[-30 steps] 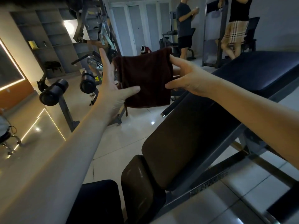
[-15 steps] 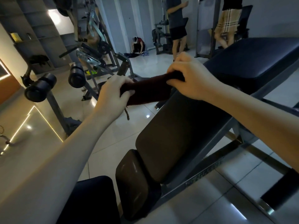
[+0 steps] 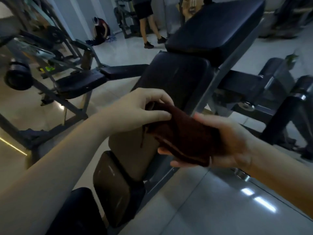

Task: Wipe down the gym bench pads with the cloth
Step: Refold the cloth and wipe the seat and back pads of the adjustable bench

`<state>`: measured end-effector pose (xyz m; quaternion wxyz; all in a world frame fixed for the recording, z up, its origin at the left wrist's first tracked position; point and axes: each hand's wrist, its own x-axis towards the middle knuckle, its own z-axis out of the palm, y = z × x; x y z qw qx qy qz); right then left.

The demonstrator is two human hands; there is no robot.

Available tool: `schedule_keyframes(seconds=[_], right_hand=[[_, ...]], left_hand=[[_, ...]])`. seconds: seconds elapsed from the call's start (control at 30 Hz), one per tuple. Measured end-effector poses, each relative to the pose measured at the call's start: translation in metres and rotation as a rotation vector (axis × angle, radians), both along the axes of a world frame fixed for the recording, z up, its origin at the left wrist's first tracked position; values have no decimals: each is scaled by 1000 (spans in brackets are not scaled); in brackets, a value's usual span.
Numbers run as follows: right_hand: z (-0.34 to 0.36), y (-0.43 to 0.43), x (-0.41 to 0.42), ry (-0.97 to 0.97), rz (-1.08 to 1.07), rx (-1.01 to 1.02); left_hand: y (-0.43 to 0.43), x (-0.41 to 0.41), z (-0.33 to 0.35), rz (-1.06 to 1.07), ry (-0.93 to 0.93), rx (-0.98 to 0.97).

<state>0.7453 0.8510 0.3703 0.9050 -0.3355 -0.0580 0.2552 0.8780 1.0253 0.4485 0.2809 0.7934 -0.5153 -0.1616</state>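
Two hands hold the cloth (image 3: 184, 138) in the air just above the long back pad (image 3: 172, 78) of the bench (image 3: 208, 92); whether it touches the pad yet cannot be told from this angle. The cloth is dark reddish-brown and folded into a thick wad, probably so that it fills the palm and offers a flat face to rub with. The right hand (image 3: 233, 145) lies palm up beneath it. Its fingers (image 3: 165, 151) curl under the lower edge, tips showing past the cloth, and the thumb rests on top, so the wad is clasped from both sides. The left hand (image 3: 135, 109) reaches in from the upper left and pinches the cloth's far corner between thumb and bent fingers (image 3: 159, 97), which reads as tightening the fold rather than bearing weight. A thin cord (image 3: 142, 138) dangles from that corner. Below, the back pad slopes down to the small seat pad (image 3: 110, 187) nearest the camera, and a thicker top pad (image 3: 215, 28) sits at the far end. No wiped streak shows in this dim light, so wiping seems about to begin, likely with the right hand pressing the wad flat. People (image 3: 147, 19) stand on the tiled floor (image 3: 203, 200) well apart from the bench.
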Motion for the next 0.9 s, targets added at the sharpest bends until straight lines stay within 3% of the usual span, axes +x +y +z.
schedule_keyframes(seconds=[0.1,0.17,0.27,0.37,0.47,0.67,0.8,0.9], right_hand=[[-21,-4,-16,-54,-131,132],[-28,-10,-24,-29,-405,131],[-33,-17,-27,-11,-956,-68],[-41,-7,2,-108,-1319,-352],[-56,17,46,-253,-1387,-714],[-63,18,104,-292,-1670,-729],[-70,21,111,-244,-1692,-758],[-84,42,104,-320,-1674,-799]], left_hand=[[-21,6,-17,-20,-229,14],[-29,15,-30,0,-442,-71],[-33,34,-55,15,-685,-47],[-34,47,-87,-14,-688,41],[-34,51,-110,16,-596,-99],[-37,55,-123,32,-588,-250],[-37,55,-125,32,-592,-271],[-38,54,-125,43,-587,-281]])
